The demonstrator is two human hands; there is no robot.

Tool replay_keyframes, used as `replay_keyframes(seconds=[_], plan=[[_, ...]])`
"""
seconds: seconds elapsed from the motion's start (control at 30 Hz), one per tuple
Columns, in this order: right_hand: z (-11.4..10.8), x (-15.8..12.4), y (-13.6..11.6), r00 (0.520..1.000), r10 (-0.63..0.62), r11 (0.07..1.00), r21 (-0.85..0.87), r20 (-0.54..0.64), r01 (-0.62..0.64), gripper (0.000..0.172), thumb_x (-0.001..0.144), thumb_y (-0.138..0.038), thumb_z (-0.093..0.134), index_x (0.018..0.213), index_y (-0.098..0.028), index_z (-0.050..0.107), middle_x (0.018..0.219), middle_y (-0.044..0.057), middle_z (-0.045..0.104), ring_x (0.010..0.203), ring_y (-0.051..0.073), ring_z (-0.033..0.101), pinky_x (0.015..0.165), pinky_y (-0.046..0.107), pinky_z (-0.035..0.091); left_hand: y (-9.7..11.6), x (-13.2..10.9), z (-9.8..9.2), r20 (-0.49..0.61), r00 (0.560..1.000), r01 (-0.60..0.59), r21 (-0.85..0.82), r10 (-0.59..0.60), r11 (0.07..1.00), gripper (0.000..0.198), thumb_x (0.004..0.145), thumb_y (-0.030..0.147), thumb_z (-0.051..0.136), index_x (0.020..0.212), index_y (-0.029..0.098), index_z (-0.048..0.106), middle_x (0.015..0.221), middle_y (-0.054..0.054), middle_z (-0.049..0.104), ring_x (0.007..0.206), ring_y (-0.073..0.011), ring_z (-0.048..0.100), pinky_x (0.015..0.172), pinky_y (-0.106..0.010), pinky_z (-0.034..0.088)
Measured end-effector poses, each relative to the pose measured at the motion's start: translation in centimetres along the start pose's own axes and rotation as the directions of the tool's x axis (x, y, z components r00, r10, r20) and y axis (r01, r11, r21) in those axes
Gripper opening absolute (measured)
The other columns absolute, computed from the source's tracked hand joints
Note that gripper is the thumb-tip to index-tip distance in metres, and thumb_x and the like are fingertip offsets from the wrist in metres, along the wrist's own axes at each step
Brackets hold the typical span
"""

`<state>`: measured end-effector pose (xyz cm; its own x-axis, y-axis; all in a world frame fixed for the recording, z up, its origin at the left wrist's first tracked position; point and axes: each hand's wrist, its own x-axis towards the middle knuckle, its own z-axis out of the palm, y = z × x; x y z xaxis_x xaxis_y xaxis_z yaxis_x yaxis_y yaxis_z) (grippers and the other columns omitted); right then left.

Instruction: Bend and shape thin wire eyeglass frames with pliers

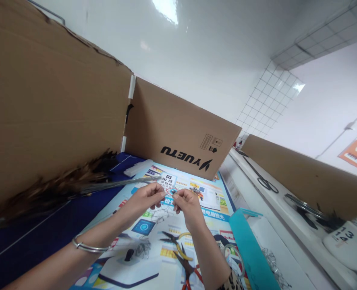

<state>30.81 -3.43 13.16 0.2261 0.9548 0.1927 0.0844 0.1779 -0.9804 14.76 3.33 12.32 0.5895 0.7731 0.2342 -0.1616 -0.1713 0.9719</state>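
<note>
Both hands are raised close together over a printed poster sheet [130,264]. My left hand [150,196], with a silver bangle on its wrist, pinches thumb against fingers. Just to its right, my right hand [186,201] is pinched in the same way. What lies between the fingertips is too fine to make out. Thin wire pieces [162,215] show just below the hands. Nearer to me lies a tangle of thin dark wire [142,249]. Below my right hand are pliers with yellow handles [183,250] and another pair with red handles [188,269].
Cardboard panels [178,121] wall the left and back. Brown feathers [60,185] lie at the left, with thin clear plastic [118,183] reaching toward my hands. At the right are a tape roll [241,264], a teal flap [251,249], wire pieces [273,264], scissors [266,183] and a white mug [347,243].
</note>
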Motion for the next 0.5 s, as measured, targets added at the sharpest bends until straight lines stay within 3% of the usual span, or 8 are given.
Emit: replay_keyframes(seconds=[0.23, 0.37, 0.5], plan=[[0.4, -0.2, -0.1, 1.0, -0.008, 0.999, -0.05, 0.005, 0.008, 0.02, 0.075, -0.035, 0.064, 0.071, -0.017, 0.058, 0.058, -0.003, 0.055, 0.048, 0.009, 0.048, 0.046, 0.021, 0.037, -1.1, 0.1, 1.0, -0.083, 0.997, 0.007, 0.015, -0.006, 1.0, 0.022, 0.073, 0.035, 0.063, 0.07, 0.02, 0.047, 0.059, 0.007, 0.039, 0.05, -0.0107, 0.037, 0.047, -0.021, 0.029], [0.5, -0.4, -0.1, 0.997, -0.078, 0.988, -0.135, -0.003, 0.077, 0.017, 0.076, -0.033, 0.064, 0.072, -0.017, 0.06, 0.058, -0.004, 0.053, 0.053, 0.01, 0.047, 0.051, 0.021, 0.037, -1.8, 0.2, 1.2, -0.13, 0.991, 0.021, 0.007, -0.02, 1.0, 0.02, 0.071, 0.034, 0.062, 0.071, 0.02, 0.048, 0.059, 0.008, 0.038, 0.049, -0.0105, 0.036, 0.046, -0.021, 0.028], [0.9, -0.6, 0.1, 0.996, -0.076, 0.988, -0.134, 0.052, 0.083, 0.016, 0.076, -0.032, 0.064, 0.072, -0.017, 0.06, 0.059, -0.003, 0.057, 0.053, 0.01, 0.048, 0.052, 0.022, 0.037, -2.9, 0.5, 1.1, -0.213, 0.977, 0.028, 0.117, -0.002, 0.993, 0.012, 0.071, 0.029, 0.057, 0.077, 0.021, 0.051, 0.057, 0.008, 0.041, 0.048, -0.0114, 0.038, 0.046, -0.021, 0.028]])
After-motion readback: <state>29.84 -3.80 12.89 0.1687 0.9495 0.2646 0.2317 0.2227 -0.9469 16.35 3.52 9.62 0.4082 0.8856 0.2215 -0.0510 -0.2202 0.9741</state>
